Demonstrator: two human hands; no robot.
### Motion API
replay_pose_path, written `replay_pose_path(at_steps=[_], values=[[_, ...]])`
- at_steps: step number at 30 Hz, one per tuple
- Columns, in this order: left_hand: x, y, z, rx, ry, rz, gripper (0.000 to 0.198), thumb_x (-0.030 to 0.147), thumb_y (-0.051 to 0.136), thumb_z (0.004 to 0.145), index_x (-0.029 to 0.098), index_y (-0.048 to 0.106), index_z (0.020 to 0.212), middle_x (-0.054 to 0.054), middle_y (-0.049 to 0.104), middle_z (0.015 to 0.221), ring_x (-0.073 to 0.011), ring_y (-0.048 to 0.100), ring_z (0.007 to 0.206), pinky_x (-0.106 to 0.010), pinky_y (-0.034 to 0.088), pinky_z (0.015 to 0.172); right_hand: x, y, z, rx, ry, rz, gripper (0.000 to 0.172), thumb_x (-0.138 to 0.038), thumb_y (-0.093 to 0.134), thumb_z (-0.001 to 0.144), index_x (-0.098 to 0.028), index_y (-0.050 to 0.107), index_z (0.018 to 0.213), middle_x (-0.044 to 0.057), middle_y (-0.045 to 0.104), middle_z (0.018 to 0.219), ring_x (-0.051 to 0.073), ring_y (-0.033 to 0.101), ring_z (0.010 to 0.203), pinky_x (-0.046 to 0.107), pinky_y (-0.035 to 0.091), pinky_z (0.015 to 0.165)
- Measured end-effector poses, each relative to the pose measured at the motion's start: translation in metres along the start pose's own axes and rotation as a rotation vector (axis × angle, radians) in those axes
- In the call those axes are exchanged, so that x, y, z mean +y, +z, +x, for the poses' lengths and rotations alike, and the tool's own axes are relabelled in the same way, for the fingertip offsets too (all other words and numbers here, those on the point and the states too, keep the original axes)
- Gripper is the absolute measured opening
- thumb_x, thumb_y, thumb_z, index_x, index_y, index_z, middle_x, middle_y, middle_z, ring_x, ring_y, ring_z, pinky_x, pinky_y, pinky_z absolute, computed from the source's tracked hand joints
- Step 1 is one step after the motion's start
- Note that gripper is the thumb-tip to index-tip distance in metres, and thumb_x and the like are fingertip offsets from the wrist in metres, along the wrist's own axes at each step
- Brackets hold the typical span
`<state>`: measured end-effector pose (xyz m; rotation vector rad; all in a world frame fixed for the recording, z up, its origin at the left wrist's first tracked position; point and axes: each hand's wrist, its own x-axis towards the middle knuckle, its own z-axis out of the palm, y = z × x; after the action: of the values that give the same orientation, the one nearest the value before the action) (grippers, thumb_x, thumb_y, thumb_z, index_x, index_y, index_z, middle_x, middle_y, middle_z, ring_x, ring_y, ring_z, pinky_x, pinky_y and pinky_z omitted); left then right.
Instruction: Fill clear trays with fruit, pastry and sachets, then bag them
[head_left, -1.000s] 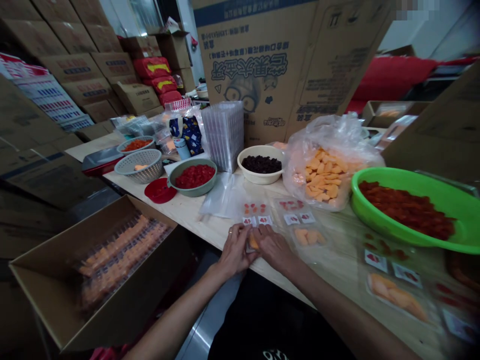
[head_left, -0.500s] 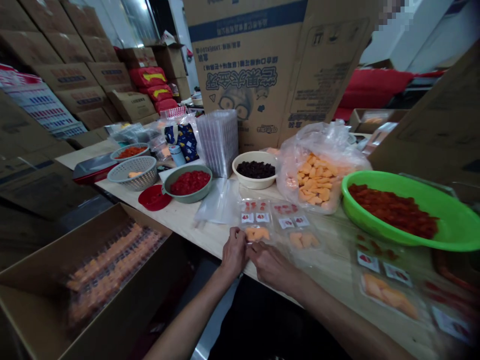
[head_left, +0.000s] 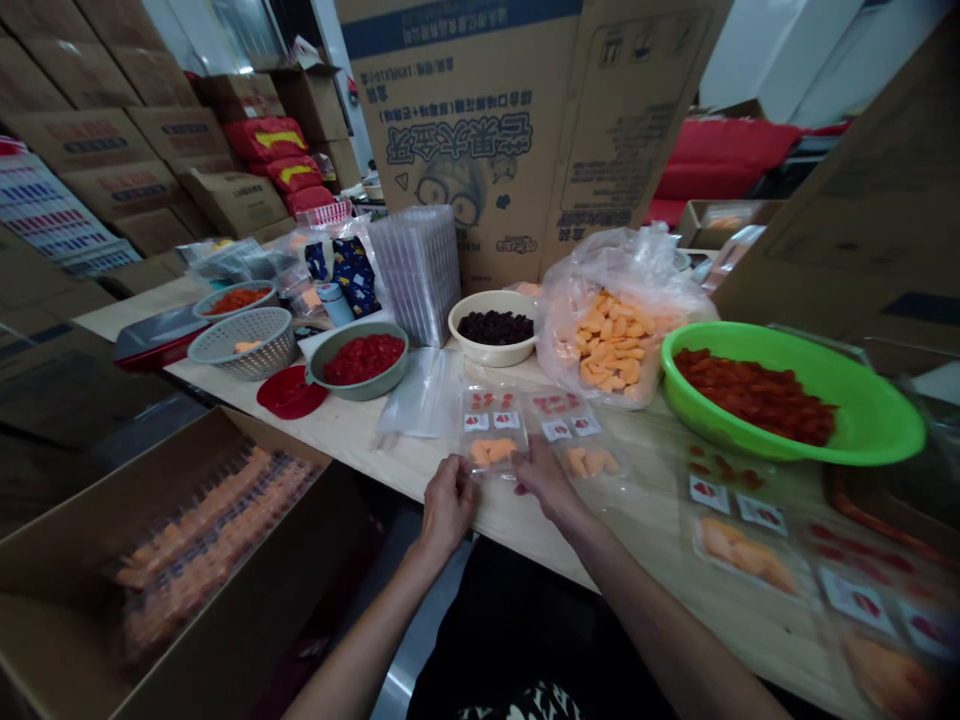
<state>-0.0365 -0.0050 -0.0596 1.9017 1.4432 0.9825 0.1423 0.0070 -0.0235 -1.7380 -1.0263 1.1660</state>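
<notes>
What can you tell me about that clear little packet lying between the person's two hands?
The packet is a flat, clear plastic tray lying on the pale wooden table near its front edge. It holds small red pieces at the far end, two white labels with red marks in the middle, and orange pieces nearest the person. The left hand touches its near left corner, and the right hand its near right corner. A similar packet lies just to its right.

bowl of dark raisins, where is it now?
Head view, centre: the cream bowl of dark fruit sits on the table, between the grey-green bowl and the plastic bag.
</notes>
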Motion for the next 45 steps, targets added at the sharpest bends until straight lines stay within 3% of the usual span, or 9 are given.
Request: replay_pose_path(at_steps=[7, 14, 17, 20, 24, 27, 35, 38, 45], values=[[0.036, -0.013, -0.014, 0.105, 0.31, 0.217, 0.051, 0.0, 0.037, 0.085, 0.02, 0.046, 0.131, -0.017, 0.044, 0.143, -0.018, 0.065, 0.103, -0.03, 0.057, 0.079, -0.014, -0.025, -0.005, -0.18, 0.129, 0.564, 0.021, -0.017, 0.066, 0.061, -0.018, 0.052, 0.077, -0.002, 0.058, 0.064, 0.009, 0.048, 0.05, 0.02, 0.033, 0.042], [0.077, -0.013, -0.043, -0.076, 0.507, -0.058, 0.031, -0.001, 0.044, 0.082, 0.017, 0.06, 0.101, -0.019, 0.049, 0.142, -0.0244, 0.06, 0.121, -0.032, 0.055, 0.088, -0.014, -0.079, -0.006, -0.116, 0.118, 0.635, 0.025, -0.017, 0.075, 0.06, -0.017, 0.055, 0.075, -0.004, 0.054, 0.057, 0.007, 0.045, 0.046, 0.018, 0.029, 0.038], [0.084, -0.008, -0.044, -0.082, 0.284, -0.285, 0.019, 0.009, 0.051, 0.086, 0.018, 0.062, 0.099, -0.016, 0.059, 0.131, -0.0229, 0.065, 0.109, -0.029, 0.055, 0.08, 0.001, -0.109, -0.001, -0.065, 0.143, 0.576, 0.023, -0.018, 0.073, 0.059, -0.018, 0.051, 0.068, -0.007, 0.043, 0.049, 0.005, 0.033, 0.04, 0.019, 0.02, 0.035], [0.089, 0.009, -0.018, -0.094, -0.283, -0.628, 0.016, 0.027, 0.057, 0.091, 0.018, 0.061, 0.103, -0.012, 0.068, 0.111, -0.0152, 0.067, 0.079, -0.024, 0.053, 0.065, 0.015, -0.129, 0.003, -0.077, 0.154, 0.504, 0.02, -0.021, 0.071, 0.06, -0.018, 0.052, 0.067, -0.006, 0.044, 0.05, 0.005, 0.031, 0.039, 0.02, 0.015, 0.035], [0.099, 0.039, 0.03, -0.401, -0.75, -1.133, 0.031, 0.039, 0.071, 0.085, 0.011, 0.064, 0.095, -0.01, 0.07, 0.082, -0.0153, 0.067, 0.067, -0.025, 0.056, 0.063, 0.017, -0.131, -0.002, -0.131, 0.107, 0.434, 0.027, -0.031, 0.075, 0.063, -0.017, 0.055, 0.074, -0.008, 0.041, 0.05, 0.004, 0.026, 0.039, 0.02, 0.011, 0.037], [0.103, 0.052, 0.049, -0.432, -0.791, -1.221, 0.03, 0.021, 0.08, 0.074, 0.009, 0.066, 0.099, -0.01, 0.072, 0.087, -0.0175, 0.07, 0.07, -0.028, 0.06, 0.062, 0.01, -0.133, -0.011, -0.149, 0.034, 0.456, 0.04, -0.036, 0.08, 0.062, -0.015, 0.061, 0.09, -0.008, 0.045, 0.055, 0.004, 0.028, 0.043, 0.019, 0.015, 0.038], [0.098, 0.052, 0.056, -0.128, -0.709, -1.327, 0.033, 0.016, 0.077, 0.078, 0.013, 0.064, 0.108, -0.008, 0.073, 0.098, -0.0167, 0.072, 0.078, -0.028, 0.063, 0.064, -0.001, -0.144, -0.051, 0.034, 0.085, 0.466, 0.061, -0.039, 0.081, 0.065, -0.019, 0.055, 0.116, 0.005, 0.067, 0.085, 0.012, 0.054, 0.058, 0.021, 0.036, 0.044], [0.102, 0.06, 0.052, -0.042, -0.662, -1.359, 0.036, 0.019, 0.08, 0.076, 0.014, 0.064, 0.108, -0.007, 0.073, 0.102, -0.0161, 0.071, 0.079, -0.026, 0.062, 0.063, -0.002, -0.125, -0.057, -0.121, 0.09, 0.273, 0.048, -0.055, 0.072, 0.075, -0.017, 0.059, 0.103, 0.008, 0.069, 0.084, 0.017, 0.063, 0.066, 0.024, 0.042, 0.05], [0.117, 0.075, 0.033, -0.024, -0.618, -1.417, 0.048, 0.026, 0.085, 0.069, 0.016, 0.064, 0.111, -0.005, 0.072, 0.101, -0.0154, 0.069, 0.074, -0.022, 0.056, 0.056, 0.001, -0.097, -0.05, 0.053, -0.156, 0.101, 0.036, -0.052, 0.06, 0.08, -0.02, 0.051, 0.065, -0.001, 0.052, 0.054, 0.011, 0.043, 0.049, 0.024, 0.031, 0.047]])
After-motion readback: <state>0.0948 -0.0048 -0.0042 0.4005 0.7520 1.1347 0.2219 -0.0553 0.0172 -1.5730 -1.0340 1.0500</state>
